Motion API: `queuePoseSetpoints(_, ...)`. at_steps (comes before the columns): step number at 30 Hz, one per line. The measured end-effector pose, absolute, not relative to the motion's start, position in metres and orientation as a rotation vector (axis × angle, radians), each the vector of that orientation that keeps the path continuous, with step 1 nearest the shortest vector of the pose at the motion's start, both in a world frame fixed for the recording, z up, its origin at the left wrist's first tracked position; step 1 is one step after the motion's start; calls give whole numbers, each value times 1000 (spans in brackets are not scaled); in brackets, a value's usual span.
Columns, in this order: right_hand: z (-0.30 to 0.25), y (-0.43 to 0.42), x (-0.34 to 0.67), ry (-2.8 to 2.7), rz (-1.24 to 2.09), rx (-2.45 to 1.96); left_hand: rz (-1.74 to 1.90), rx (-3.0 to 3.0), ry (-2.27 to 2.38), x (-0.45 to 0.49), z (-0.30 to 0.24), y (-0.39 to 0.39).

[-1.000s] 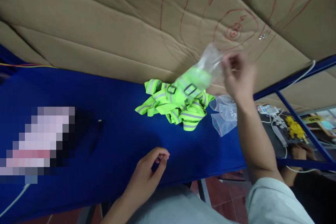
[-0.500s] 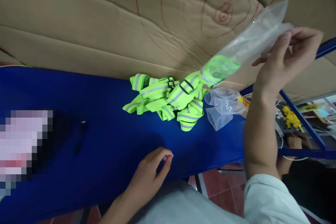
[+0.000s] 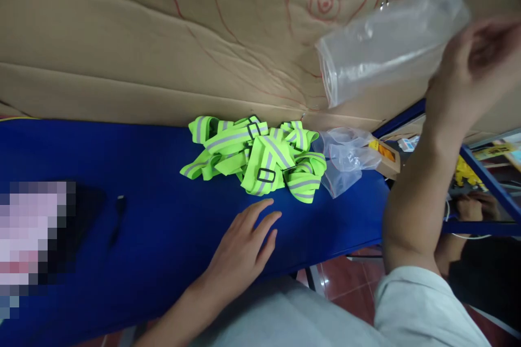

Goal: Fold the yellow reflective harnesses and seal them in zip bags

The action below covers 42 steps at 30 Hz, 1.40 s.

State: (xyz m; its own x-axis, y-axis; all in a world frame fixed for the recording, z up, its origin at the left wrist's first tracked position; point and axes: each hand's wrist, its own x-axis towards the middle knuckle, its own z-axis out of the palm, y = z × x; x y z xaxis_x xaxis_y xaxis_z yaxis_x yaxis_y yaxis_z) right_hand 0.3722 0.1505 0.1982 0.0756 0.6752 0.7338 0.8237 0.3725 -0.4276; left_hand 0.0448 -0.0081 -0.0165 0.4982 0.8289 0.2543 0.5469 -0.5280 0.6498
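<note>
A clear plastic bag (image 3: 391, 38), now with nothing inside, is raised in front of the cardboard at upper right. My right hand (image 3: 480, 59) is closed on its far end, though blur partly hides the fingers. Below lies a heap of neon green reflective straps (image 3: 268, 157) with grey stripes and black buckles, on the blue tabletop (image 3: 163, 260). My left hand (image 3: 248, 233) is just in front of the heap, fingers spread, touching none of it.
Several clear bags (image 3: 345, 157) lie right of the straps, beside a small cardboard box (image 3: 385, 157). A cardboard wall (image 3: 122, 43) backs the table. A cable end (image 3: 120, 206) and a pixelated item (image 3: 32, 233) lie left. Another person's hand (image 3: 472, 209) shows beyond the blue frame.
The green strap inside the bag has dropped out onto the heap. My right hand has moved up and right with the bag. My left hand has opened and moved nearer the straps.
</note>
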Motion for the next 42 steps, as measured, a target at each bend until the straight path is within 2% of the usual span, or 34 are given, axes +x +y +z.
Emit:
queuePoseSetpoints(6, 84, 89, 437, -1409, -443, -1587, 686, 2159, 1131, 41, -44, -29)
queuePoseSetpoints(12, 19, 100, 461, -1561, -552, -1743, 711, 2229, 1059, 46, -38, -25)
queuePoseSetpoints(16, -33, 129, 438, -1846, -350, -2061, 783, 2269, 1058, 53, -27, -22)
queuePoseSetpoints(19, -66, 147, 433, -1854, -113, -2097, 787, 2267, 1036, 57, -29, -29)
queuePoseSetpoints(22, -70, 159, 444, -1748, -79, -1973, 797, 2279, 1035, 55, -34, -33)
queuePoseSetpoints(25, -46, 155, 452, -1561, -176, -1821, 825, 2370, 1101, 46, -31, -26)
queuePoseSetpoints(31, -4, 72, 410, -1496, -279, -1563, 935, 2471, 1412, 38, -4, 24)
queuePoseSetpoints(36, -35, 0, 349, -1875, -179, -1577, 743, 2421, 1704, 64, -6, 69)
queuePoseSetpoints(39, -52, -27, 319, -1780, -120, -1556, 629, 2398, 1652, 66, -16, 72)
queuePoseSetpoints(42, -50, -42, 290, -1748, 74, -1524, 704, 2384, 1506, 44, -24, 49)
